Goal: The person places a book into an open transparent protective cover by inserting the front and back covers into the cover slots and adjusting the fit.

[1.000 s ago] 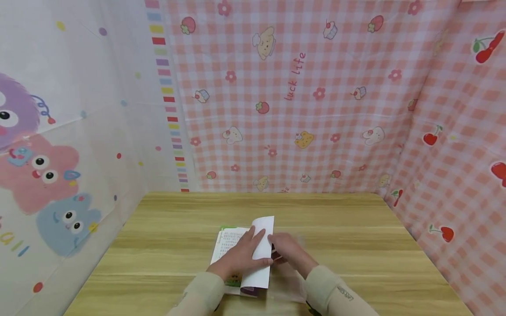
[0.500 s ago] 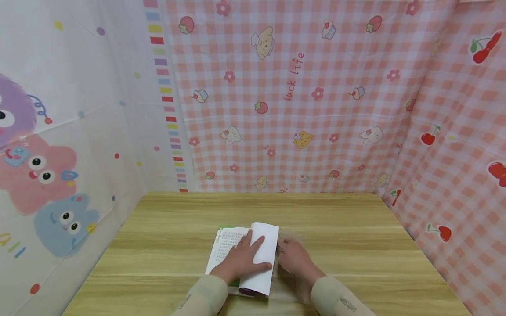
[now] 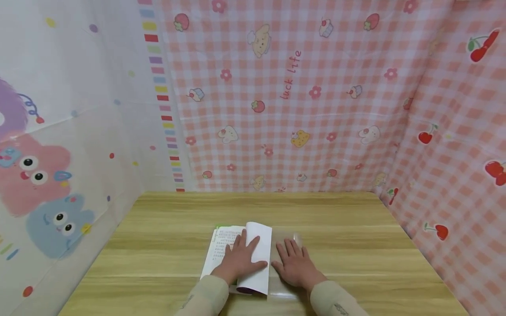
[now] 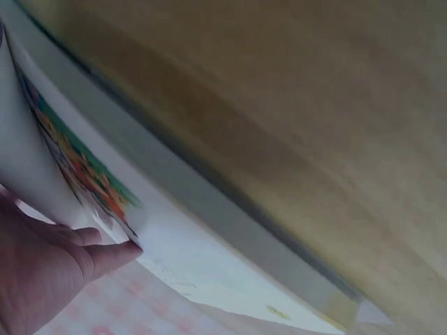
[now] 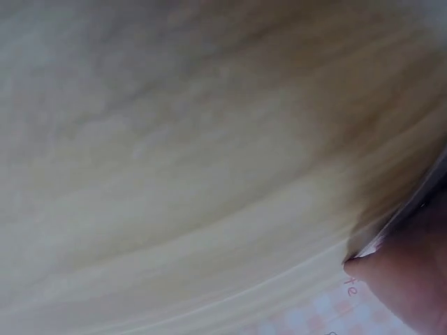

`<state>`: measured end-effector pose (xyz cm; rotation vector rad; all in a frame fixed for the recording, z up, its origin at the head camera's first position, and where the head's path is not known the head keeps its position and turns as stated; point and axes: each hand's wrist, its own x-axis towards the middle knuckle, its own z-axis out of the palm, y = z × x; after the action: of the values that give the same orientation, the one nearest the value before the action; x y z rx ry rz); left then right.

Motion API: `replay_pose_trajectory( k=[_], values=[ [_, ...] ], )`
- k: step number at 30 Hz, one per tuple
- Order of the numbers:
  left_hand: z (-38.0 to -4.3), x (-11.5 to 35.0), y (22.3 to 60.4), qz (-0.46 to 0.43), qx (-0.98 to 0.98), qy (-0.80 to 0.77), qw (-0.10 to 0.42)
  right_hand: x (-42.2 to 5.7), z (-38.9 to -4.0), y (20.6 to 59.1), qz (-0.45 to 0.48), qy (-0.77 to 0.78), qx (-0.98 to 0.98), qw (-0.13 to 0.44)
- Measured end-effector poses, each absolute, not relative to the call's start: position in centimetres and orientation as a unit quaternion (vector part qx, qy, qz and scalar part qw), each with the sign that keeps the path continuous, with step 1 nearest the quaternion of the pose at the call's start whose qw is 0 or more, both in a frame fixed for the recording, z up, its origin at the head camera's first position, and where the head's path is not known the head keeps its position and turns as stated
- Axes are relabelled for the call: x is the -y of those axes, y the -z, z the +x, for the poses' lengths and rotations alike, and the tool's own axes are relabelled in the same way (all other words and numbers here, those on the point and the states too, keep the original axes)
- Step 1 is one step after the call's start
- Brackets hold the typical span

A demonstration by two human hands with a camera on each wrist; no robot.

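An open book [image 3: 215, 252] with a printed page lies on the table, its left part showing in the head view. Across its right side lies a plain white leaf [image 3: 262, 245], curved at its left fold. My left hand [image 3: 239, 261] rests on the book with fingers spread, the thumb over the white leaf. In the left wrist view, the thick page edges and a colourful picture [image 4: 87, 164] show beside that hand [image 4: 42, 276]. My right hand [image 3: 294, 265] presses flat on a clear plastic sheet [image 3: 281, 293] to the right of the book.
The wood-grain table [image 3: 356, 245] extends around the book on all sides. A pink checked cloth [image 3: 276, 109] hangs behind it. More printed cloth hangs at the left [image 3: 79, 145] and right sides.
The right hand, earlier with fingers curled at the white leaf's right edge, has moved slightly right and flattened on the plastic. The leaf lies lower; the left hand stays on the book.
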<state>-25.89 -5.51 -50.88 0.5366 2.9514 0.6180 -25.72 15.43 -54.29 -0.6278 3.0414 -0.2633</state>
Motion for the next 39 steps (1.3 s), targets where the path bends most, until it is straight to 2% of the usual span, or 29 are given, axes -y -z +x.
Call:
replay_pose_trajectory(
  k=[4, 10, 19, 24, 33, 39],
  values=[
    [-26.3, 6.1, 50.9, 0.173, -0.960, -0.218, 0.045, -15.4, -26.0, 54.8, -0.206, 0.082, -0.975, 0.005],
    [-26.7, 6.8, 51.2, 0.180, -0.958, -0.217, 0.054, -14.1, -25.1, 53.0, -0.172, 0.093, -0.981, -0.007],
    [-26.5, 6.7, 51.7, 0.179, -0.964, -0.194, 0.023, -12.9, -24.5, 53.1, -0.138, 0.093, -0.986, -0.003],
    [-26.6, 7.0, 51.3, 0.176, -0.963, -0.201, 0.027, -13.1, -24.8, 52.7, -0.139, 0.105, -0.984, 0.035],
    [-26.7, 7.9, 50.1, 0.157, -0.949, -0.261, 0.079, -13.1, -25.3, 52.6, -0.136, 0.110, -0.982, 0.070],
    [-26.2, 7.8, 49.8, 0.171, -0.953, -0.242, 0.069, -13.1, -25.2, 52.1, -0.137, 0.125, -0.979, 0.083]
  ],
)
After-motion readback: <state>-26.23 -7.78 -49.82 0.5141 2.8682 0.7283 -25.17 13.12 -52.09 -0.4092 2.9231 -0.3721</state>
